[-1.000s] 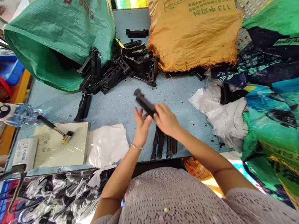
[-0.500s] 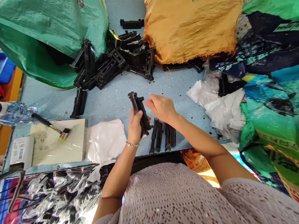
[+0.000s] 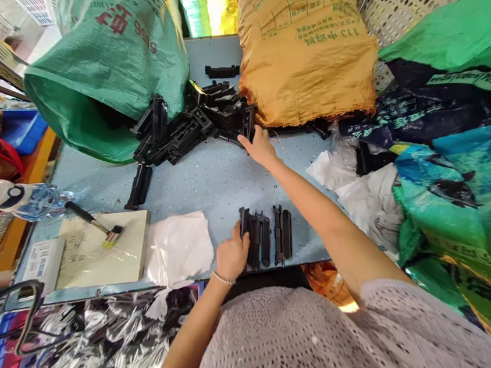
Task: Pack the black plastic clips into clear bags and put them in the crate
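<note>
My left hand (image 3: pixel 232 255) grips a black plastic part (image 3: pixel 251 239) low at the table's front edge, beside other black parts (image 3: pixel 282 235) that lie side by side. Farther up, my right hand (image 3: pixel 261 147) has its thumb and fingers around the lower end of another black part (image 3: pixel 249 122) at the right side of a loose pile (image 3: pixel 187 132). That pile lies between a green sack and an orange sack. One more black part (image 3: pixel 138 186) rests apart, below the green sack's mouth.
The green sack (image 3: pixel 127 62) and orange sack (image 3: pixel 305 49) stand at the back. A brush (image 3: pixel 94 223) lies on a pad (image 3: pixel 104 254) at left, near a bottle (image 3: pixel 32 200) and white sheet (image 3: pixel 179 246). Crumpled white cloth (image 3: pixel 374 200) and printed bags (image 3: pixel 454 168) are at right.
My left hand has lowered its black part to the row at the front edge. My right hand has moved away from it, up to the pile. The view has shifted slightly.
</note>
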`<state>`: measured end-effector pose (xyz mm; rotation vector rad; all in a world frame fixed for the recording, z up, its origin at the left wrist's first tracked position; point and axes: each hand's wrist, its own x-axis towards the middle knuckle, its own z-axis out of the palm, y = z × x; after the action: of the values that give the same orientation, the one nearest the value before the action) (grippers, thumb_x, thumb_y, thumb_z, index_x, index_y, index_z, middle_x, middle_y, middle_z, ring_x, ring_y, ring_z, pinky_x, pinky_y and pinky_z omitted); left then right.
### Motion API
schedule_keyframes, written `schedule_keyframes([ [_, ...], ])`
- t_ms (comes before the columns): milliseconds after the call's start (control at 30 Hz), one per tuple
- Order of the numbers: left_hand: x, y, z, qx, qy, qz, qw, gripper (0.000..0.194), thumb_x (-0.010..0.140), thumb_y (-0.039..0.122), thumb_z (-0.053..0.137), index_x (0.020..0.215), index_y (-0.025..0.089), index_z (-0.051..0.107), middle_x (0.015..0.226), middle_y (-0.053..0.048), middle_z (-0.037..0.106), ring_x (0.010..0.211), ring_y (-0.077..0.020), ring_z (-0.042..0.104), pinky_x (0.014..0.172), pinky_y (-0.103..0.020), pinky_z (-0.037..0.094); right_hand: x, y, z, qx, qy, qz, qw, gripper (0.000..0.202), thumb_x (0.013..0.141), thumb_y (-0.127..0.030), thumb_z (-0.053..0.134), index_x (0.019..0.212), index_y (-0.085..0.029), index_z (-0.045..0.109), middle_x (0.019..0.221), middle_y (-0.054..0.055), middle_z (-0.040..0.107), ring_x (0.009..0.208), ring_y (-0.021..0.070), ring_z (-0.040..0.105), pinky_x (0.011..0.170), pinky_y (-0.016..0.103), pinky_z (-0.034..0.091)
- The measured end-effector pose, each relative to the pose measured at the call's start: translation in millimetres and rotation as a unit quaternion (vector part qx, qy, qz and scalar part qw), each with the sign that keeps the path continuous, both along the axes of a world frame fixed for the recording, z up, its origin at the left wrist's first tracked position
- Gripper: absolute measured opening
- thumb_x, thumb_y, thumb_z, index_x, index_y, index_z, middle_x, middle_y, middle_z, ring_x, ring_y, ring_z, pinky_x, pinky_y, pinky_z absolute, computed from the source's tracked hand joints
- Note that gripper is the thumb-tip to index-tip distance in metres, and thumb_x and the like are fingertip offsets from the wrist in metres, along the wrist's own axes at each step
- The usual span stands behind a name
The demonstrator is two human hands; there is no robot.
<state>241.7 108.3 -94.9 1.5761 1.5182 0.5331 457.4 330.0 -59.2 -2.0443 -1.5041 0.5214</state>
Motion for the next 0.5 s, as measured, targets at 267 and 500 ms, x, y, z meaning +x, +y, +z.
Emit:
schedule_keyframes([
  [267,-8,44,6.5,0.078,-0.115,0.01,0.99,0.058,0.09,0.066,0.056,0.127,0.024,0.07,0.108,-0.015,0.074,0.104,-0.0336,0.068,0.098,-0.05,0.05,7,-18,17.0,-0.045,0.352,-0.002,0.935,0.039,0.092,-0.051,0.046,0.106,-0.017,0.058,0.107,0.017,0.07,0.092,0.0264,0.067,0.068,0.035,0.055],
  [500,26,97,38.8,-0.166,-0.465,0.077,0.866,0.091,0.084,0.089,0.035,0.118,0.012,0.069,0.095,-0.014,0.074,0.09,-0.0262,0.073,0.072,-0.034,0.059,-32,-163,17.4,-0.223,0.511,0.263,0.787,0.056,0.095,-0.069,0.032,0.092,-0.02,0.059,0.086,0.011,0.07,0.077,0.0237,0.066,0.06,0.033,0.052],
])
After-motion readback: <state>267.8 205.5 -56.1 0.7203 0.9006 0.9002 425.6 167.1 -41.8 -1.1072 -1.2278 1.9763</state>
